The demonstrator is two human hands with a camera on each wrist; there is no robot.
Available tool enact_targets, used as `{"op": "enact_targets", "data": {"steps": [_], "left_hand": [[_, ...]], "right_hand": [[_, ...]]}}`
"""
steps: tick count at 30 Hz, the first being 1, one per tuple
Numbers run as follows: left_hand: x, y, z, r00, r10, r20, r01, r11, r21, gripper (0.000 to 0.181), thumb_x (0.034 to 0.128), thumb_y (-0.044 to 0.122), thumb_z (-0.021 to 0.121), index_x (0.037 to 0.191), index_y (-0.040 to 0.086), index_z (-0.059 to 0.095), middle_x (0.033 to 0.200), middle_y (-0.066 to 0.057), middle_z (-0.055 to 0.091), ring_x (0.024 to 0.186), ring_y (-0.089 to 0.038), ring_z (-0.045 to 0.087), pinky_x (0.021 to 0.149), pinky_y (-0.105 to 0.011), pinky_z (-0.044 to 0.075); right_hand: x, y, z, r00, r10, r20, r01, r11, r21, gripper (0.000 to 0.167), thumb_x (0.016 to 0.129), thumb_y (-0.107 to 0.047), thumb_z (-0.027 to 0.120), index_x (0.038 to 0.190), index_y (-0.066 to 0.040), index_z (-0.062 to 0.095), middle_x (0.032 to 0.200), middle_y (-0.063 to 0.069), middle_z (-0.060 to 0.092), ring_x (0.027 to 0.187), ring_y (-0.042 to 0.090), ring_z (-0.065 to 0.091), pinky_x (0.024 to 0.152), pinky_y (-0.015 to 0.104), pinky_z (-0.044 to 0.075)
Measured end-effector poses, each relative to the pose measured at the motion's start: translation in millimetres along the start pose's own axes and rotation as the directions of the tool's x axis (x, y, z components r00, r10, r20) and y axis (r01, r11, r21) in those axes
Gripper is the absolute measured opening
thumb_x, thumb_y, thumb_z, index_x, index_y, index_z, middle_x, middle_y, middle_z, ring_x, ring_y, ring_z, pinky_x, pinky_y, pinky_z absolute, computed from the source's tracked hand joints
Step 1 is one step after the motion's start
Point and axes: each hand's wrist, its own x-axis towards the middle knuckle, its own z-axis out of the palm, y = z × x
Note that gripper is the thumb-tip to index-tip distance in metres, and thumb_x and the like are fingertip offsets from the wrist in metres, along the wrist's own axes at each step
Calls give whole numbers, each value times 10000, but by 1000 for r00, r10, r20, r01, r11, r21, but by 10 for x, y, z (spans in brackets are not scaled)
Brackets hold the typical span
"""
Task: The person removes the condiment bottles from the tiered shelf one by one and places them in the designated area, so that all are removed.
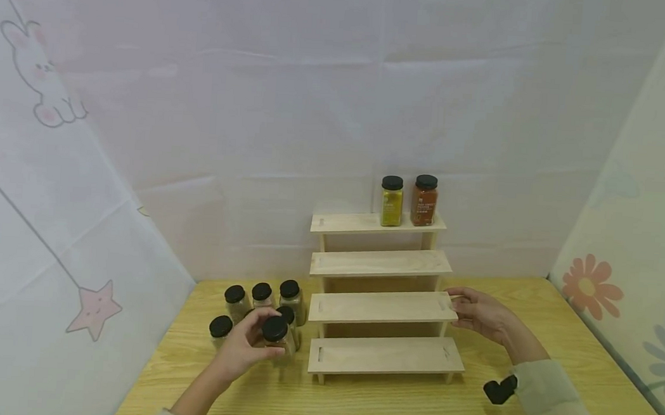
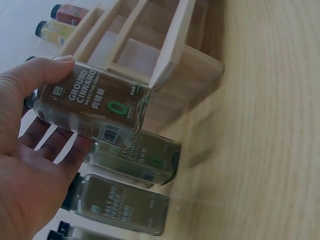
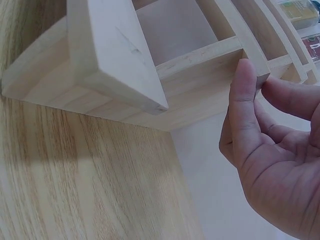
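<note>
Yellowish wood-grain surface [image 1: 388, 414] runs back to a pale, creased backdrop [image 1: 293, 103], and left of its middle the ground cinnamon jar [image 2: 95, 102] is held up, off the surface but not yet on the wooden rack [image 1: 383, 307]. Shelving the jars looks to be at an early stage: two are up, this one seems to be in between, and the rest have yet to be raised.

The cinnamon jar lies within the left hand [image 1: 246, 348], between thumb and fingers, which are clamped round its upper part; its base sticks out beyond them. It is just beside the front left corner of the rack's lowest shelf; whether they touch, I cannot tell.

Close by, behind and to the left of that hand, black-lidded jars [image 1: 235, 304] stand on the surface near its back left corner, at least one partly hidden. At the rack's right side, the right hand [image 1: 483, 315] pinches the end of the second shelf from the bottom. Farthest up, a yellow jar [image 1: 391, 206] and a red jar [image 1: 424, 205] stand toward the top shelf's right end.
</note>
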Motion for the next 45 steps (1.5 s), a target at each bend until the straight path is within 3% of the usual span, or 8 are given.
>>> {"op": "enact_targets", "data": {"steps": [7, 19, 30, 37, 39, 45], "left_hand": [[-34, -175, 107, 1000, 4, -14, -4, 1000, -26, 648, 788, 0, 842, 1342, 27, 507, 1158, -27, 669, 1007, -184, 689, 915, -299, 522], [-78, -358, 142, 1000, -12, 12, 12, 1000, -21, 634, 810, 21, 834, 1349, 15, 499, 1204, -82, 647, 1034, -148, 675, 921, -291, 508], [-109, -427, 160, 999, -38, -21, 39, 998, 41, 641, 790, 46, 860, 1329, 33, 514, 1215, -158, 633, 1056, -100, 627, 901, -282, 502], [-125, -250, 113, 998, -39, -56, 46, 990, 130, 655, 794, 115, 875, 1348, 65, 529, 1284, -141, 602, 1126, -145, 606, 943, -251, 497], [-114, -165, 92, 998, -16, -61, 26, 985, 171, 638, 794, 150, 881, 1336, 81, 550, 1296, -129, 598, 1172, -194, 594, 977, -262, 494], [12, 91, 55, 994, 109, -7, -104, 967, 233, 593, 851, 191, 837, 1348, 40, 550, 1319, -194, 575, 1206, -390, 550, 1039, -406, 487]], "right_hand": [[-1, 3, -5, 1000, 7, -6, -7, 1000, 4, 693, 1061, -126, 536, 1565, 86, 111, 1168, 36, 590, 1024, 142, 663, 973, 395, 540], [0, -12, -4, 1000, 3, -7, -3, 1000, -2, 673, 1062, -121, 529, 1561, 87, 128, 1173, 37, 607, 1021, 153, 669, 942, 385, 553], [3, -8, -3, 1000, 7, -13, -7, 1000, -10, 667, 1067, -120, 517, 1564, 87, 122, 1173, 50, 587, 1018, 153, 658, 942, 379, 553], [4, -15, 12, 1000, 3, -10, -3, 1000, -12, 681, 1064, -124, 524, 1561, 96, 113, 1178, 49, 587, 1025, 152, 656, 940, 375, 553], [3, -14, 15, 1000, 1, -10, -1, 1000, -15, 681, 1065, -124, 524, 1560, 97, 112, 1181, 48, 587, 1028, 152, 656, 938, 375, 554], [3, -9, 11, 1000, 1, -17, -2, 1000, -24, 682, 1069, -125, 519, 1564, 94, 104, 1189, 49, 581, 1032, 151, 655, 973, 413, 536]]}}
